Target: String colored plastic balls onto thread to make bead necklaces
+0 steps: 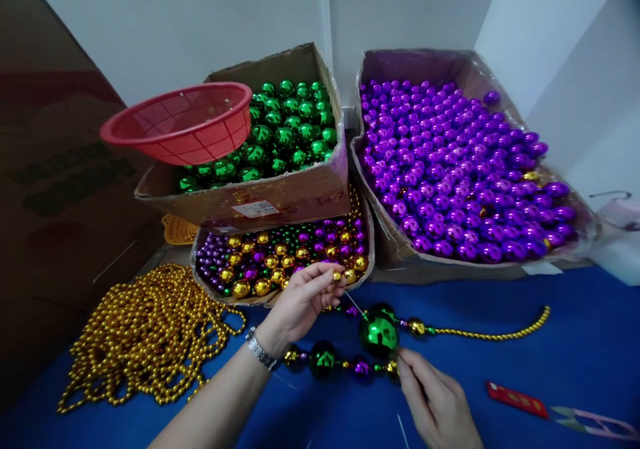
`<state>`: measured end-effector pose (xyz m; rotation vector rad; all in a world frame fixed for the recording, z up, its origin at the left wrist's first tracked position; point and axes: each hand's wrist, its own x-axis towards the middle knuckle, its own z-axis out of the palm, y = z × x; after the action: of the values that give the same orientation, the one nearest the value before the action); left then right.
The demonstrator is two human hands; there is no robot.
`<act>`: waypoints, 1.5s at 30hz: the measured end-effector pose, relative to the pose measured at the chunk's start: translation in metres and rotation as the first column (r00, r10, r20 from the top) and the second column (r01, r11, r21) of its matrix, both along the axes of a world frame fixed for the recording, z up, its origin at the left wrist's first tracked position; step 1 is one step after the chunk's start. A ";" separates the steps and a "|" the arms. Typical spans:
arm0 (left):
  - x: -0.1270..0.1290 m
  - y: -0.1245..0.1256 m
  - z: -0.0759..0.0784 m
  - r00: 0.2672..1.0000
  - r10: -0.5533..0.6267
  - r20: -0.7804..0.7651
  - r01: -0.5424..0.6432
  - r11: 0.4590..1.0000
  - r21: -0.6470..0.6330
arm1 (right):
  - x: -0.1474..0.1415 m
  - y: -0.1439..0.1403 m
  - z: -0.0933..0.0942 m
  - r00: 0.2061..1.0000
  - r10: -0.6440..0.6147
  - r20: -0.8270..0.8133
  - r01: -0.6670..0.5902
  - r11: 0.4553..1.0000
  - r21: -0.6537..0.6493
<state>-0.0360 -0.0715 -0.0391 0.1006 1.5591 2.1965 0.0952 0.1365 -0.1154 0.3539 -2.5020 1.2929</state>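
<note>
My left hand (313,295), with a metal watch (260,350) on its wrist, pinches a small gold bead (337,276) in front of the low box of mixed beads. From its fingertips a thin pale string (353,300) runs down to a large shiny green ball (379,334). My right hand (435,395) is closed at the lower edge of that ball, beside a gold bead (393,369) on the strand. The bead strand (362,367) carries green, purple and gold balls of several sizes. Behind it stretches a row of beads ending in a thin gold bead chain (490,333).
Cardboard boxes hold green balls (285,135), purple balls (450,169) and mixed beads (275,259). A red basket (200,129) rests on the green box. Gold bead chains (145,335) lie heaped left. Thread snips (590,422) and a red packet (517,399) lie right on the blue table.
</note>
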 end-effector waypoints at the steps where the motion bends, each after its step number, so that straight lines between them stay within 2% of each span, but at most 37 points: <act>1: 0.005 0.002 -0.002 0.999 -0.009 0.045 0.007 0.999 0.051 | -0.001 -0.001 0.002 1.000 0.002 -0.007 -0.002 1.000 -0.003; 6: 0.013 0.007 -0.006 0.993 -0.025 0.113 0.011 0.993 0.120 | -0.001 -0.002 0.004 1.000 -0.012 -0.020 0.012 1.000 0.003; 11: 0.015 0.007 -0.003 0.997 -0.005 0.077 0.000 0.998 0.064 | 0.001 0.000 -0.002 0.999 -0.015 -0.028 0.016 0.999 0.043; 14: 0.020 0.007 -0.003 0.997 0.018 -0.078 -0.026 0.995 -0.091 | 0.001 0.001 -0.005 0.998 -0.032 -0.055 0.037 0.995 0.092; 16: 0.024 0.010 -0.003 0.986 -0.029 -0.161 -0.001 0.983 -0.185 | -0.001 0.000 -0.007 0.997 -0.063 -0.045 0.069 0.990 0.125; 20: 0.031 0.018 -0.007 0.975 -0.110 -0.193 0.066 0.972 -0.223 | -0.008 -0.001 -0.008 0.981 -0.155 0.117 0.137 0.979 0.149; 22: 0.034 0.022 -0.009 0.965 -0.113 -0.237 0.052 0.967 -0.248 | -0.012 0.002 -0.010 0.971 -0.134 0.196 0.107 0.984 0.142; 24: 0.036 0.026 -0.012 0.933 -0.101 -0.344 -0.001 0.959 -0.284 | -0.016 0.007 -0.012 0.972 -0.076 0.221 0.043 0.987 0.154; 27: 0.041 0.029 -0.012 0.828 -0.112 -0.549 -0.105 0.932 -0.347 | -0.019 0.017 -0.014 0.986 -0.066 0.155 0.030 0.975 0.222; 29: 0.046 0.031 -0.009 0.764 -0.152 -0.627 -0.134 0.913 -0.385 | -0.021 0.019 -0.010 0.992 -0.086 0.095 0.061 0.969 0.238; 31: 0.050 0.033 -0.003 0.735 -0.172 -0.656 -0.134 0.911 -0.390 | -0.023 0.016 -0.005 0.998 -0.041 0.048 0.030 0.977 0.209; 34: 0.055 0.032 0.010 0.747 -0.133 -0.651 -0.134 0.929 -0.344 | -0.024 0.005 0.001 0.996 0.086 0.008 -0.087 0.990 0.115; 37: 0.052 0.024 0.022 0.792 -0.157 -0.589 -0.077 0.933 -0.353 | -0.024 -0.001 0.000 0.993 0.117 0.028 -0.117 0.993 0.030; 39: 0.041 0.016 0.025 0.804 -0.196 -0.561 -0.084 0.897 -0.434 | -0.023 -0.001 -0.002 0.995 0.091 0.039 -0.092 0.996 0.015; 40: 0.031 0.011 0.024 0.795 -0.200 -0.573 -0.135 0.862 -0.488 | -0.023 -0.001 -0.002 0.996 0.076 0.045 -0.077 0.997 0.013; 43: -0.006 -0.002 0.011 0.704 -0.204 -0.681 -0.385 0.695 -0.607 | -0.022 -0.001 0.001 0.996 0.041 0.076 -0.041 0.999 -0.004; 45: -0.031 -0.007 -0.003 0.688 -0.277 -0.670 -0.414 0.609 -0.677 | -0.020 -0.002 0.005 0.994 0.035 0.102 -0.033 0.999 -0.021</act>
<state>-0.0667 -0.0785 -0.0422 0.7196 2.9192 1.2674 0.0748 0.1344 -0.1109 0.3359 -2.5765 1.3802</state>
